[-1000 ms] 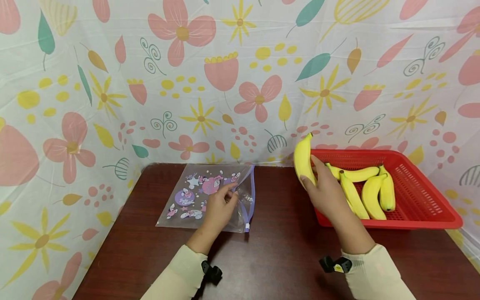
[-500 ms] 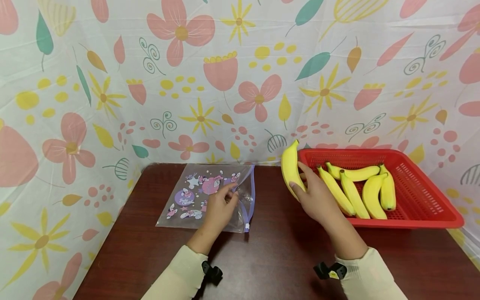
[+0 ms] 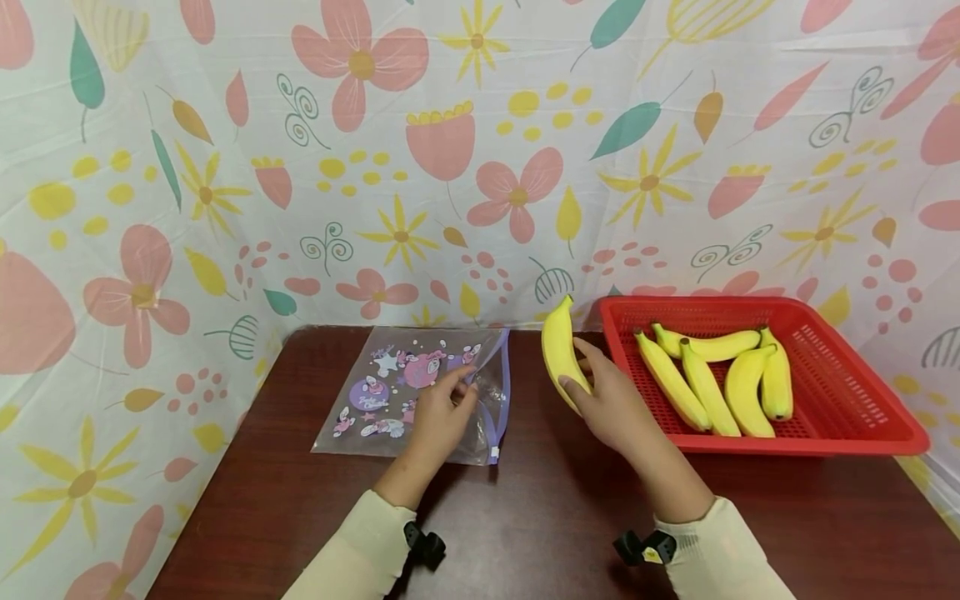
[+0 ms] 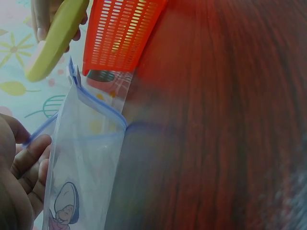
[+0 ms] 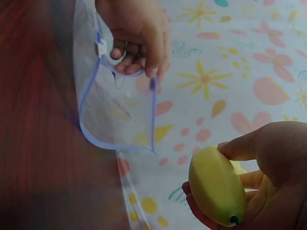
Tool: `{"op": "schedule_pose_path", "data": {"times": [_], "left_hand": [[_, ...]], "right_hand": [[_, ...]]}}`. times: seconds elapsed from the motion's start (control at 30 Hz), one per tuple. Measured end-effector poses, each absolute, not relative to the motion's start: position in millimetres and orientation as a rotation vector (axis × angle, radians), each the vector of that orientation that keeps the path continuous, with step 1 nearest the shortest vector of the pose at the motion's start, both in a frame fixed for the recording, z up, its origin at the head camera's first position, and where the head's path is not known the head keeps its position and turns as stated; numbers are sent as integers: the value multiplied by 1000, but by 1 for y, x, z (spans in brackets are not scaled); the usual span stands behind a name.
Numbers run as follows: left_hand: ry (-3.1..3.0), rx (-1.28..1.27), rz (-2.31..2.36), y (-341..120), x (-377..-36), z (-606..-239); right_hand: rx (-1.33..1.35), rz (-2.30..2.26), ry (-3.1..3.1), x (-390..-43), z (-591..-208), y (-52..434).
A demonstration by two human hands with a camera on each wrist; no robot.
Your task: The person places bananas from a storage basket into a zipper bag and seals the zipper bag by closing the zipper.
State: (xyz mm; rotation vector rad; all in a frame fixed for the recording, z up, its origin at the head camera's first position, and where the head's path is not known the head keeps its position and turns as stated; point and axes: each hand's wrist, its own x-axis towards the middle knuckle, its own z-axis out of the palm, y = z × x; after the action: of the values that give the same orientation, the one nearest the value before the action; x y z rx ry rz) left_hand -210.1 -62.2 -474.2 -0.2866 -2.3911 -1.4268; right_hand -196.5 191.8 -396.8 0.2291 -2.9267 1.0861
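Observation:
In the head view, my left hand (image 3: 441, 412) pinches the upper edge of a clear zip bag (image 3: 369, 395) printed with pink and purple cartoon figures. The bag's mouth, edged by a purple zip strip (image 5: 90, 136), gapes toward the right, as the right wrist view shows. A yellow banana (image 3: 557, 346) is gripped between thumb and fingers of my right hand (image 3: 611, 404), held stem up above the table between bag and basket. From the left wrist, that banana (image 4: 58, 40) appears beyond the bag's opening, apart from it.
A red plastic basket (image 3: 847, 447) stands on the right with several bananas (image 3: 708, 387) inside. The dark wooden table (image 3: 540, 533) meets a flower-printed cloth (image 3: 450, 208) behind and on the left. A white slider (image 3: 494, 453) sits at the zip's near end.
My right hand has carried the banana left and slightly down, from over the basket's left side toward the bag. The left hand and the bag have stayed in place.

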Motion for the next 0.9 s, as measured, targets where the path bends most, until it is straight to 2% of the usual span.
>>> {"op": "schedule_pose_path", "data": {"times": [0.9], "left_hand": [[-2424,-285,-1425,-62,-211,-476]], "right_hand": [[301,1089,-2993,-194,-433,169]]}}
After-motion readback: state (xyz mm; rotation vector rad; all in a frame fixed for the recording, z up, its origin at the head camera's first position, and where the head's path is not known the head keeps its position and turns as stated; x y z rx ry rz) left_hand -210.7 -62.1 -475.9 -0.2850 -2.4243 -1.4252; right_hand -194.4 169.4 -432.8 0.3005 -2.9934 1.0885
